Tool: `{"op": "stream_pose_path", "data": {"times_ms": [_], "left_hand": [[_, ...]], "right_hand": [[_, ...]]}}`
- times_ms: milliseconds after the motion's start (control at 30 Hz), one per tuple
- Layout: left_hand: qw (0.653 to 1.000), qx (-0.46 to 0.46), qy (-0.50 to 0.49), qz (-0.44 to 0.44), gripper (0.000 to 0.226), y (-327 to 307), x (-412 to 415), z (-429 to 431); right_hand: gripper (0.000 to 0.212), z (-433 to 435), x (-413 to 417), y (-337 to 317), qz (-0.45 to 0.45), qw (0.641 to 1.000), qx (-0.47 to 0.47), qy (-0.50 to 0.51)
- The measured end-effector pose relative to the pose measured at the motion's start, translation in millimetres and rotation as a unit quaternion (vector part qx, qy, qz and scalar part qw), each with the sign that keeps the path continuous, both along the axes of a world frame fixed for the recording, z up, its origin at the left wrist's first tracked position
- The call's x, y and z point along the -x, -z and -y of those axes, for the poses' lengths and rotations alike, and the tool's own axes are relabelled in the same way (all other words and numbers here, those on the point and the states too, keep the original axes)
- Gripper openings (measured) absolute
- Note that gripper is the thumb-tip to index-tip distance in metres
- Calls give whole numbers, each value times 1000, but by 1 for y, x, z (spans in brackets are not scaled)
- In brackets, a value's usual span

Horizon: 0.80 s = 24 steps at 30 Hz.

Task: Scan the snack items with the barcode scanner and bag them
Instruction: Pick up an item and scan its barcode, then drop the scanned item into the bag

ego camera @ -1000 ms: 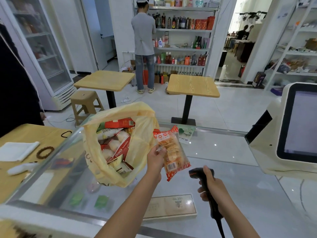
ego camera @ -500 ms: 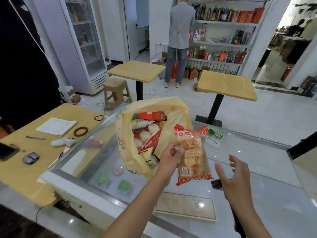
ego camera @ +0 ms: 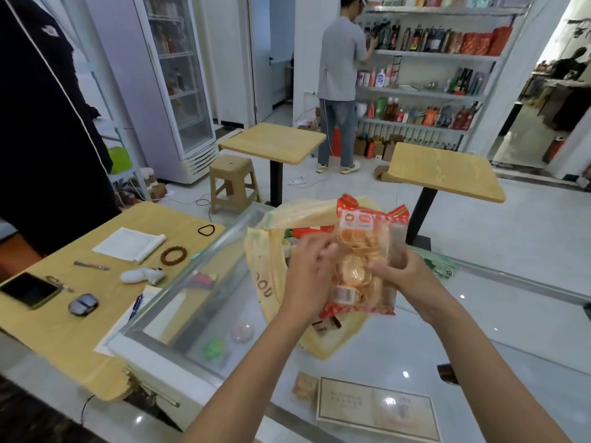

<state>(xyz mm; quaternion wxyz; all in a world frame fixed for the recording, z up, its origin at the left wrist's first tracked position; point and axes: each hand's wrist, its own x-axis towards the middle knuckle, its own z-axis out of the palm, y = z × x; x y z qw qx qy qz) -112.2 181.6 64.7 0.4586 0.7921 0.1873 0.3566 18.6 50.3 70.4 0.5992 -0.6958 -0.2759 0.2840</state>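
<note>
- The glass-topped counter [ego camera: 499, 314] fills the lower part of the view, with small goods dimly visible under the glass at its left end.
- Against the far wall stands a shelving unit [ego camera: 428, 94] stocked with bottles and boxes. A person in a grey shirt [ego camera: 340, 71] faces it and reaches to an upper shelf.
- A glass-door fridge [ego camera: 179, 91] stands at the left of the room.
- 2 wooden café tables [ego camera: 271, 142] [ego camera: 444, 167] stand on the floor beyond the counter, with 1 stool [ego camera: 233, 180] beside the left one.
- A wooden side table [ego camera: 80, 330] butts against the counter's left end.
- The yellow plastic bag [ego camera: 267, 260] sits on the counter with its mouth open towards the camera and packets showing inside.
- The snack packet [ego camera: 361, 266], clear with red ends, is held upright just in front of the bag's mouth.
- The left hand [ego camera: 307, 270], blurred, curls its fingers round the packet's left side. The right hand [ego camera: 404, 276] grips its right edge.
- A printed placard [ego camera: 377, 407] lies flat on the counter, with 1 small packet [ego camera: 305, 386] just left of it.
- A dark object [ego camera: 447, 374] on the counter, largely hidden by the right forearm, may be the barcode scanner.
- On the side table lie a phone [ego camera: 30, 290] and a bead bracelet [ego camera: 172, 255].
</note>
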Motion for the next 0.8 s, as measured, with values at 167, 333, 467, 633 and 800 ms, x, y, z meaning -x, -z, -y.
{"op": "stream_pose_path", "data": {"times_ms": [167, 333, 467, 633, 800], "left_hand": [[938, -60, -335, -63, 71, 17, 13, -26], [951, 153, -256, -87, 16, 40, 23, -53], [954, 217, -205, 37, 20, 17, 28, -61], [941, 249, -198, 116, 24, -15, 32, -73], [935, 270, -199, 116, 25, -16, 30, -79]], "right_hand": [[74, -49, 28, 5, 16, 985, -113, 131], [87, -83, 50, 35, 9, 988, -93, 124], [83, -95, 56, 44, 2, 994, -65, 92], [91, -96, 44, 35, 105, 992, 62, -27], [112, -99, 24, 14, 251, 938, 214, -110]]}}
